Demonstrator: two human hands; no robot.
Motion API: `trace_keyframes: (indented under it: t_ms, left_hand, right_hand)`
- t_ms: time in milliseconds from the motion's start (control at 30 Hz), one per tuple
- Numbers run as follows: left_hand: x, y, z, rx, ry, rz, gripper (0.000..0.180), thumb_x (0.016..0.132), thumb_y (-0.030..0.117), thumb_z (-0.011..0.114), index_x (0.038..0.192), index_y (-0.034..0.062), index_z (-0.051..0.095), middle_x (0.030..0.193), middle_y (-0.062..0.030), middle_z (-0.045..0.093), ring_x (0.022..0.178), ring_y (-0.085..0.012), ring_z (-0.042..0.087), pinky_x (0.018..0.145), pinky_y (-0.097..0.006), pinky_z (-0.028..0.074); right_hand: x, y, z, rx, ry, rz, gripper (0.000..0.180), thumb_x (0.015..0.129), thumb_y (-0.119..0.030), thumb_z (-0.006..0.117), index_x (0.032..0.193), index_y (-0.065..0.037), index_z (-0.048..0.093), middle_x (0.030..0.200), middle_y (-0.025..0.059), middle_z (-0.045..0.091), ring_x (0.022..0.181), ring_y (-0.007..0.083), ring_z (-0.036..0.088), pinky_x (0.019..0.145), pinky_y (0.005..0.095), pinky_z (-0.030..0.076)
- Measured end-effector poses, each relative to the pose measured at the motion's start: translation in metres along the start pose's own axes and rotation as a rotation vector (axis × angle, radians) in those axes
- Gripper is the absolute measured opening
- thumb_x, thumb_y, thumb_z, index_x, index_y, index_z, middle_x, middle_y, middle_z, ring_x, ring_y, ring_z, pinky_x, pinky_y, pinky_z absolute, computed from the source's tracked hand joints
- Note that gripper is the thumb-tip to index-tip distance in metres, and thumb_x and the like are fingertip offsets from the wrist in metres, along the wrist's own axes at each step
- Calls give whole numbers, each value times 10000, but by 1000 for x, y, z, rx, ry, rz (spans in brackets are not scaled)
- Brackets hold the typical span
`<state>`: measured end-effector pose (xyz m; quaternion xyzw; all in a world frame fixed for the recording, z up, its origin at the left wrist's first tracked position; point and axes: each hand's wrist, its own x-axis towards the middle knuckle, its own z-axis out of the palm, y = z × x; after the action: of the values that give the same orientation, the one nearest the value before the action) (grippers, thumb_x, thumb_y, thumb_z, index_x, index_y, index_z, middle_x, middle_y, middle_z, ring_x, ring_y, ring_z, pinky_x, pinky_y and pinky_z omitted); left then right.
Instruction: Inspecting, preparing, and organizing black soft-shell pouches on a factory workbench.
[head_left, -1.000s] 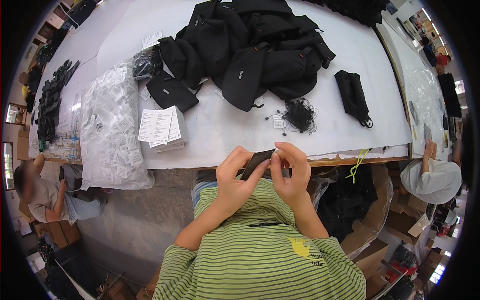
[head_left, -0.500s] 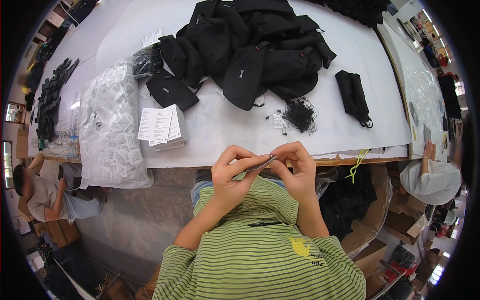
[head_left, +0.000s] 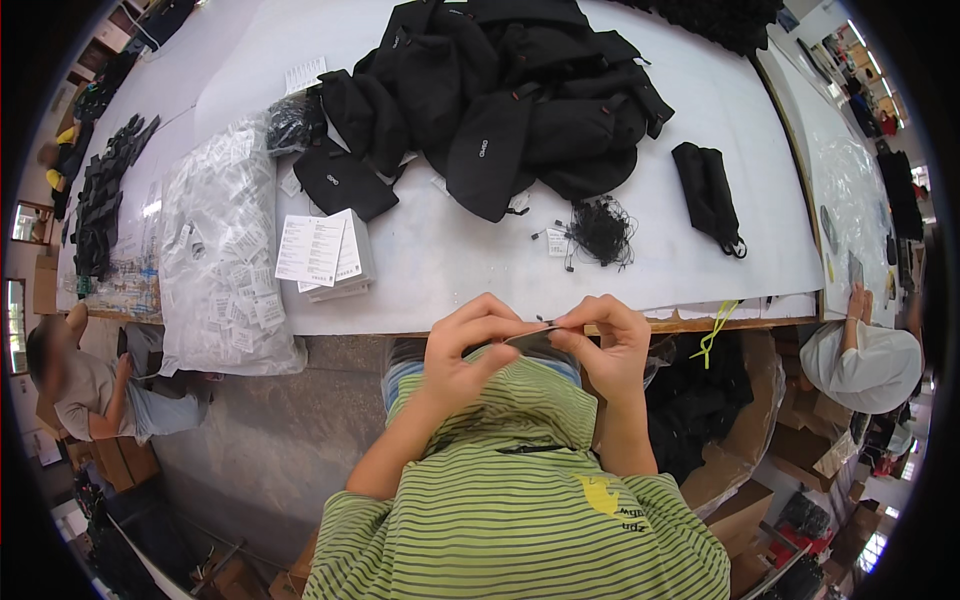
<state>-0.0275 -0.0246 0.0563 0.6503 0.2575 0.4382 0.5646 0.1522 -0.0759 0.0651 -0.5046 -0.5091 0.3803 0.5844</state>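
My left hand (head_left: 465, 345) pinches one side of a thin grey card tag (head_left: 530, 341) just in front of the table edge. At the other side of it, my right hand (head_left: 615, 345) grips its corner between thumb and fingers. A tiny black piece (head_left: 545, 320), perhaps a string end, pokes up between the fingertips. Beyond my hands lie a tangle of black tag strings (head_left: 600, 232) and a stack of white printed cards (head_left: 312, 252). A single folded black pouch (head_left: 706, 198) rests to the right.
A big heap of black fabric pouches (head_left: 490, 150) covers the table's far middle. On the left a clear plastic bag (head_left: 225, 250) of white labels hangs over the edge. Below right stands an open carton (head_left: 755, 400) with black goods. Other people sit at both sides.
Both hands have dropped slightly, and the right has shifted a little to the right. The card has tilted, showing more of its flat grey face.
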Motion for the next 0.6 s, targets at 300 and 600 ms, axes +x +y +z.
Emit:
trace_keyframes:
  t_ms: [300, 600]
  left_hand:
    - [5, -3, -18, -72, -300, -361, 90, 899, 82, 608, 868, -3, 601, 854, -18, 579, 754, -80, 551, 697, -213, 453]
    - [62, -31, 0, 22, -174, -244, 137, 891, 133, 606, 908, 0, 579, 830, -44, 574, 673, -106, 554, 635, -251, 454]
  right_hand:
    - [4, -7, -4, -95, -305, 209, 85, 749, -13, 728, 811, 3, 672, 695, 31, 649, 586, 64, 557, 539, 197, 430]
    - [6, 15, -15, 282, -267, 515, 99, 898, -90, 617, 927, 4, 610, 704, 28, 606, 620, 68, 571, 540, 204, 446]
